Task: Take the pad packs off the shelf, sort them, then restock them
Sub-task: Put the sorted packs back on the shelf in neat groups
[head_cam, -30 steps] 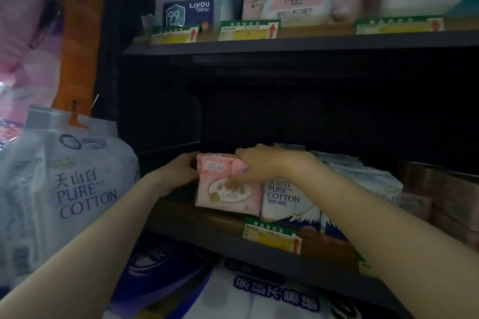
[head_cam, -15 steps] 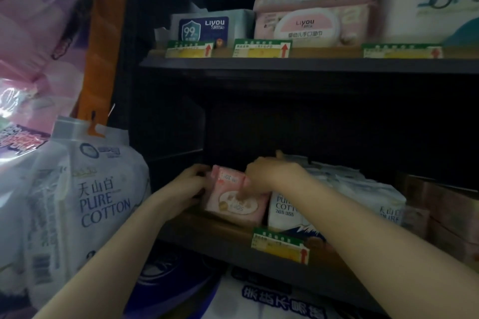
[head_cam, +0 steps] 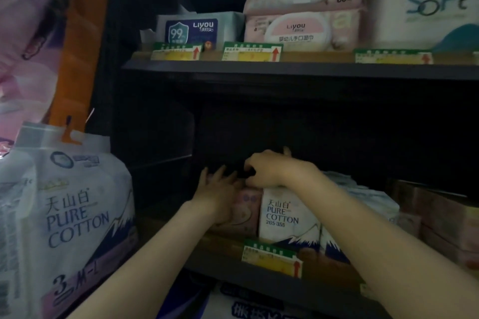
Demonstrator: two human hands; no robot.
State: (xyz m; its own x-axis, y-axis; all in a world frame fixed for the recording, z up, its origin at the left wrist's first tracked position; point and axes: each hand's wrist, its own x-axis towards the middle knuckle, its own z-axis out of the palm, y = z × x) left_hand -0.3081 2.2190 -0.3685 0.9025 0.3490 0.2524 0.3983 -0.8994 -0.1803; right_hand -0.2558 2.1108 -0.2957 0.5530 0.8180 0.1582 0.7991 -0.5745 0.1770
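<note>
A pink pad pack [head_cam: 247, 211] stands upright on the dark middle shelf [head_cam: 261, 269], pressed against a white "PURE COTTON" pad pack [head_cam: 285, 217] on its right. My left hand [head_cam: 219, 193] lies flat against the pink pack's left face, fingers spread, covering much of it. My right hand [head_cam: 272, 169] rests over the top edges of the pink and white packs, fingers curled down on them. More white packs [head_cam: 368, 204] lie behind my right forearm, partly hidden.
A large white "PURE COTTON" bag [head_cam: 67, 215] hangs at the left. The upper shelf [head_cam: 298, 68] carries wet-wipe packs [head_cam: 303, 26] and a "Soft" tissue roll pack [head_cam: 427, 5]. Pinkish boxes [head_cam: 440, 217] sit at the right. Price tags [head_cam: 272, 258] line the shelf edges.
The pink pack has gone deeper into the shelf, up against the white pack. My left hand shifted from its side onto its face; my right hand moved onto the pack tops.
</note>
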